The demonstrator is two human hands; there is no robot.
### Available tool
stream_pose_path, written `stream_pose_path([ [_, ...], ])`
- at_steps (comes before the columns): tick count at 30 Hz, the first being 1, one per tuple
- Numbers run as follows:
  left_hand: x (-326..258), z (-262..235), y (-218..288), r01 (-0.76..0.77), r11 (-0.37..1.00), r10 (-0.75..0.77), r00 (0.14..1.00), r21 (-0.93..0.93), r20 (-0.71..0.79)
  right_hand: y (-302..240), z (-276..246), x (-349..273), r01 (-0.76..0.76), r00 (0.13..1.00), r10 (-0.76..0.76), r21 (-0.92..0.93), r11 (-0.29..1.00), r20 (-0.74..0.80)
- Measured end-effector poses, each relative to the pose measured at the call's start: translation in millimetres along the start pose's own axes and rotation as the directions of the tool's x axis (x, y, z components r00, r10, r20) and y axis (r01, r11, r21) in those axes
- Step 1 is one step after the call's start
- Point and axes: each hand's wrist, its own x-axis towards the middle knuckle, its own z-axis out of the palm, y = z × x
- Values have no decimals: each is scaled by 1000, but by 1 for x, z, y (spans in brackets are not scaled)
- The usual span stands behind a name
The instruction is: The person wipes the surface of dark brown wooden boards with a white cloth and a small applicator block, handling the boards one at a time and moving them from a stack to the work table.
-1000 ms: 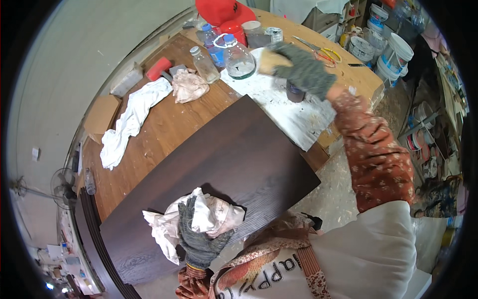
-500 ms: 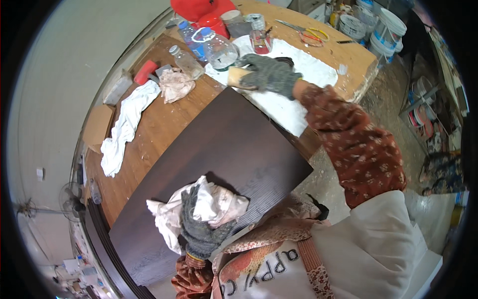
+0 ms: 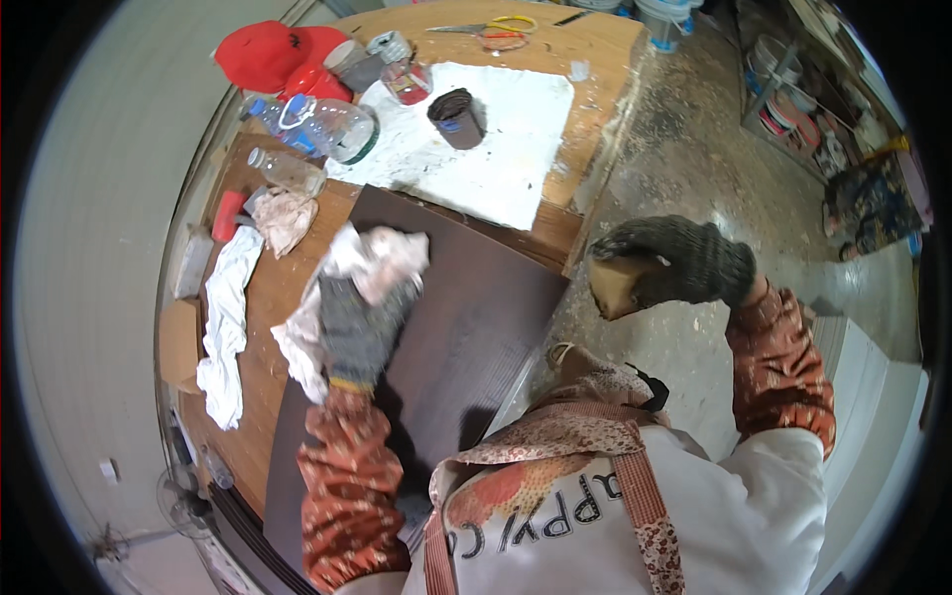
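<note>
My left hand (image 3: 362,327), in a dark grey knit glove, is closed on a crumpled white rag (image 3: 382,260) with pinkish stains. It presses the rag against the dark brown wood-grain board (image 3: 476,288), near its far left edge. Out to the right, past the board and above the floor, my right hand (image 3: 684,263) in a matching glove grips a tan sponge (image 3: 615,286) with a dark, stained edge. A small brown cup (image 3: 458,121) with dark stuff around its mouth stands on a spotted white cloth (image 3: 511,149) beyond the board.
Left of the board lie a white cloth (image 3: 226,327), a stained rag (image 3: 285,218), a red-headed mallet (image 3: 229,215) and a cardboard box (image 3: 180,342). Clear bottles (image 3: 337,129), a red cap (image 3: 273,55) and scissors (image 3: 496,28) sit at the back. Buckets (image 3: 662,22) stand beyond the table.
My right hand has swung back from beside the cup to the right of the board, still holding the sponge. My left hand has pushed the rag farther up the board. The view has shifted.
</note>
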Motion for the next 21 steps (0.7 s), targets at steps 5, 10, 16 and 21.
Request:
stream_pose_path([
  [5,76,-32,-16,-275,634,282,953,723,115,-43,59,-15,-82,820,91,42,996,-564],
  [10,84,-55,-15,118,651,304,865,750,-400,-26,101,-9,-268,658,144,-51,962,-739],
  [16,-5,-111,-37,-168,590,641,693,790,-331,-54,123,-4,-158,574,28,-77,984,-818],
  [21,-135,-176,-33,-4,337,481,860,941,-169,-77,166,1,-277,546,-35,-219,936,-837],
])
